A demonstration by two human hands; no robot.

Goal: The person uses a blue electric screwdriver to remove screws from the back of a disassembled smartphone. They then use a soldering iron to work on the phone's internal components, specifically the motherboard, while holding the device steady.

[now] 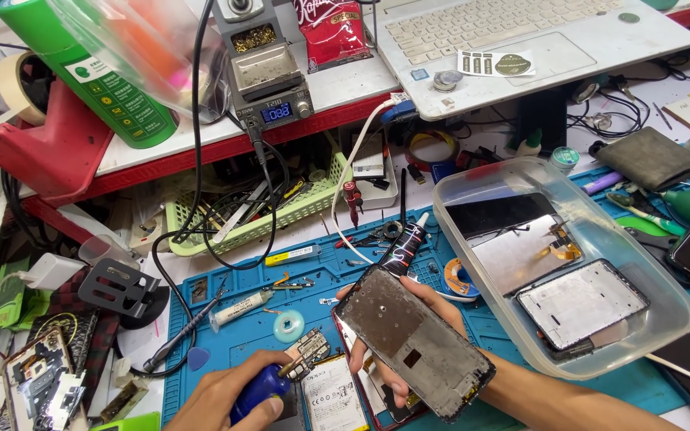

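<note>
Gripping a bare phone frame (pixel 414 343) by its edges at five o'clock over the blue mat (pixel 241 335), the right hand (pixel 397 339) risks dropping it, while the left hand (pixel 229 395) clasps a blue screwdriver (pixel 259 391) at seven o'clock.

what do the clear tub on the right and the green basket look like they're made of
Clear tub: apparently translucent plastic, slightly frosted; phone parts show through its wall. Green basket: probably moulded plastic, matt pale green, with a slotted lattice side.
</note>
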